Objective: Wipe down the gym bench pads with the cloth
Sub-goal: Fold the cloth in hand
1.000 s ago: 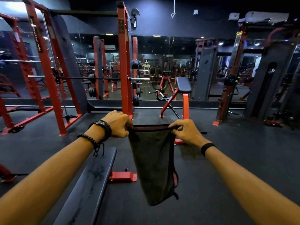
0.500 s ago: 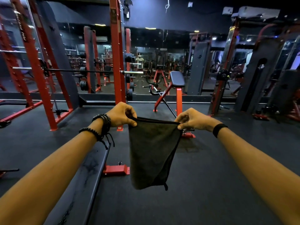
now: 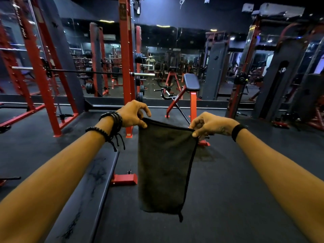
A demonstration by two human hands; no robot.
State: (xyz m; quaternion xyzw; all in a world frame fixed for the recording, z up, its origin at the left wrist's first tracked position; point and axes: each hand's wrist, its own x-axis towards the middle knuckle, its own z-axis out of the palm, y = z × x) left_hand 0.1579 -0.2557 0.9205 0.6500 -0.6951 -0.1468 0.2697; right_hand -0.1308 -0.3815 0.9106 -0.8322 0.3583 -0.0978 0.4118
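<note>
I have the cloth (image 3: 164, 165) hanging in the air by its top edge, out in front of me and just right of the flat bench pad (image 3: 84, 193), touching nothing below. My left hand (image 3: 134, 114) pinches one top corner between thumb and fingertips; my right hand (image 3: 210, 124) pinches the other. It looks folded double, a good size for a palm. Next I'd bring it left and lay it flat on the smeared pad, then press with a flat hand and wipe lengthwise. A second small pad (image 3: 192, 82) stands farther off.

Dark grey cloth (image 3: 164, 165) with black edging, black streak-marked bench pad (image 3: 91, 186) on red feet, red rack (image 3: 125, 67).
</note>
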